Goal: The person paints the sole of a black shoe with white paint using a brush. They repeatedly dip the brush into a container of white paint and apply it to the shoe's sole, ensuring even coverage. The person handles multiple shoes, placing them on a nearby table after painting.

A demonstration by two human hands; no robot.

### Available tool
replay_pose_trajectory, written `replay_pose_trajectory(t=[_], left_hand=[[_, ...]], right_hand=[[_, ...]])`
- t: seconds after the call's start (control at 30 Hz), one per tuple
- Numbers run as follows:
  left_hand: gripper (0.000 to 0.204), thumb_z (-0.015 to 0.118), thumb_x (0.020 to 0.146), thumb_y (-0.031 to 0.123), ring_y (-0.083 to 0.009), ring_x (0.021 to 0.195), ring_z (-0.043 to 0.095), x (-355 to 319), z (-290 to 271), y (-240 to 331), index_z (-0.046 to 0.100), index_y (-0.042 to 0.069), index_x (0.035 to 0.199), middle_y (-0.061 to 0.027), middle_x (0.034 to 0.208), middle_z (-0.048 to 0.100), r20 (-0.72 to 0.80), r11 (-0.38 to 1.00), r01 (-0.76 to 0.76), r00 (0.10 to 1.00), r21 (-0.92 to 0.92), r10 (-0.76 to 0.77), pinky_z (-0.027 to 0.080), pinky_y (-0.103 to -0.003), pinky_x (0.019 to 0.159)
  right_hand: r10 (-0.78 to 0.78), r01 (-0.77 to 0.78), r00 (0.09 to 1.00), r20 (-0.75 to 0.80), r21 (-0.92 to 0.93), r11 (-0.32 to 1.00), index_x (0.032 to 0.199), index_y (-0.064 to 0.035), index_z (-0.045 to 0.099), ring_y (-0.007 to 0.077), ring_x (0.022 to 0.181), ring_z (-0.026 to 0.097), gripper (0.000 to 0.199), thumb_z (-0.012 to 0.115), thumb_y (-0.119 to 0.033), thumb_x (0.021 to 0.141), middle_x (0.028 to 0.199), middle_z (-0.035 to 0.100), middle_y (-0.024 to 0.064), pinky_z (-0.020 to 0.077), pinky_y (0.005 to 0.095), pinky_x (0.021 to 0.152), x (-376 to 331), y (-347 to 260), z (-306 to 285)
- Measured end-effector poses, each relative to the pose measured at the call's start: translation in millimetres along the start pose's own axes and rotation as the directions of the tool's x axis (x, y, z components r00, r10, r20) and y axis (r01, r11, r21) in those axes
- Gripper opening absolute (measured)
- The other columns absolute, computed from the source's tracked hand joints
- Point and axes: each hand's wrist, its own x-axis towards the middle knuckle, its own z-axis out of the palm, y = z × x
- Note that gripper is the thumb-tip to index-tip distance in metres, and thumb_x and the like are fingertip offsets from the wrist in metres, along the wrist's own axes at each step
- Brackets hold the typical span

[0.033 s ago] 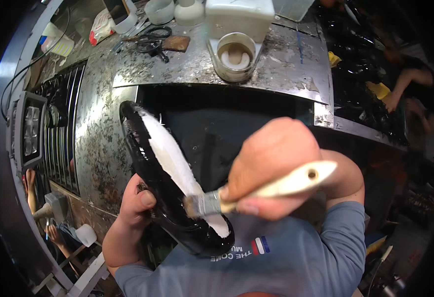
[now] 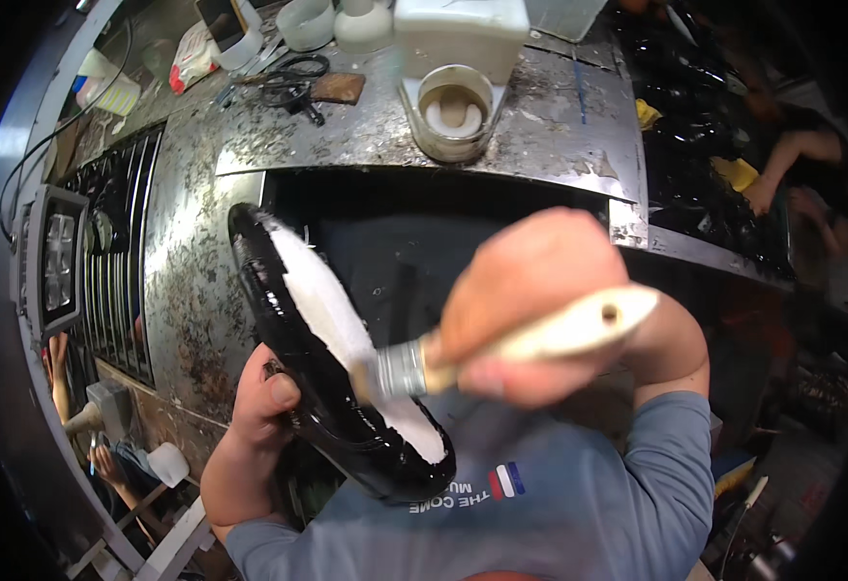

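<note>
Worn, blotched metal surface (image 2: 187, 281) runs along the left and far side of the work position, with a dark recess (image 2: 414, 208) in its near edge. One glossy black shoe (image 2: 284, 315) is held clear of it, between the two hands, underside facing up and showing a long white strip (image 2: 322, 295). Its far end points toward the surface; its near end overlaps the person's grey-blue shirt (image 2: 579, 494) in view. Left hand (image 2: 267, 392): closed on the shoe's left side, thumb visible, remaining fingers largely hidden. Right hand (image 2: 530, 300): to the right of the shoe, closed around a flat brush (image 2: 569, 331) with pale handle and metal ferrule. Bristles overlap the white strip's lower half; blur prevents confirming contact. Farther out, on the surface: a glass jar (image 2: 453, 147) containing pale material, black-handled scissors (image 2: 293, 82) and, beside them, a brown block (image 2: 339, 88). At far right, another person's hand (image 2: 761, 194) is at a yellow cloth (image 2: 733, 174). At left stands a lamp (image 2: 59, 252).
</note>
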Motion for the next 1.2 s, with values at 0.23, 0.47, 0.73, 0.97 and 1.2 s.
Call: replay_pose_trajectory(t=[0.23,0.47,0.73,0.97,1.2], left_hand=[[0.096,0.090,0.077,0.045,-0.0289,0.117,0.069,-9.8,-12.6,-19.8,0.046,-0.009,0.143,-0.0186,0.130,0.066,-0.030,0.994,-0.074,0.997,-0.078,0.072,0.056,-0.041,0.101],[0.087,0.088,0.076,0.042,-0.0251,0.106,0.071,-8.6,0.8,-13.0,0.051,-0.008,0.137,-0.0160,0.118,0.070,-0.111,0.994,-0.110,0.988,-0.006,0.109,0.057,-0.037,0.094],[0.086,0.082,0.081,0.051,-0.0247,0.104,0.071,-7.3,10.8,0.9,0.051,-0.008,0.136,-0.0160,0.118,0.069,-0.133,0.983,-0.157,0.977,0.097,0.169,0.057,-0.036,0.092],[0.087,0.082,0.081,0.050,-0.0247,0.106,0.071,-6.2,12.6,3.2,0.050,-0.008,0.137,-0.0165,0.119,0.068,-0.127,0.983,-0.129,0.981,0.130,0.146,0.057,-0.036,0.094],[0.090,0.076,0.084,0.053,-0.0276,0.114,0.069,-1.3,24.8,3.3,0.048,-0.009,0.142,-0.0215,0.128,0.065,-0.089,0.993,-0.075,0.993,0.089,0.083,0.055,-0.039,0.100]], right_hand=[[0.324,-0.476,0.864,-0.385,-0.417,0.774,0.101,-0.0065,0.078,0.0166,0.079,0.073,0.019,0.079,-0.020,0.088,0.087,0.077,0.0077,0.0555,0.0292,0.070,-5.6,69.8,-79.3],[0.072,-0.280,0.957,-0.283,-0.823,0.494,0.089,-0.0158,0.077,0.0283,0.082,0.073,0.011,0.077,-0.026,0.085,0.087,0.075,0.0068,0.0582,0.0391,0.071,-9.1,106.6,-76.6],[0.099,-0.311,0.945,-0.312,-0.762,0.568,0.094,-0.0120,0.078,0.0285,0.083,0.073,0.017,0.079,-0.027,0.087,0.090,0.076,0.0075,0.0581,0.0360,0.072,-16.9,110.1,-76.4],[-0.023,-0.025,0.988,-0.150,-0.311,0.950,0.099,-0.0050,0.078,0.0215,0.078,0.075,0.020,0.084,-0.015,0.083,0.088,0.076,0.0102,0.0580,0.0306,0.071,5.3,41.1,-29.0],[-0.196,0.182,0.974,-0.115,-0.122,0.976,0.095,-0.0021,0.076,0.0247,0.072,0.075,0.021,0.085,-0.011,0.079,0.083,0.076,0.0105,0.0603,0.0330,0.063,25.2,19.3,9.3]])
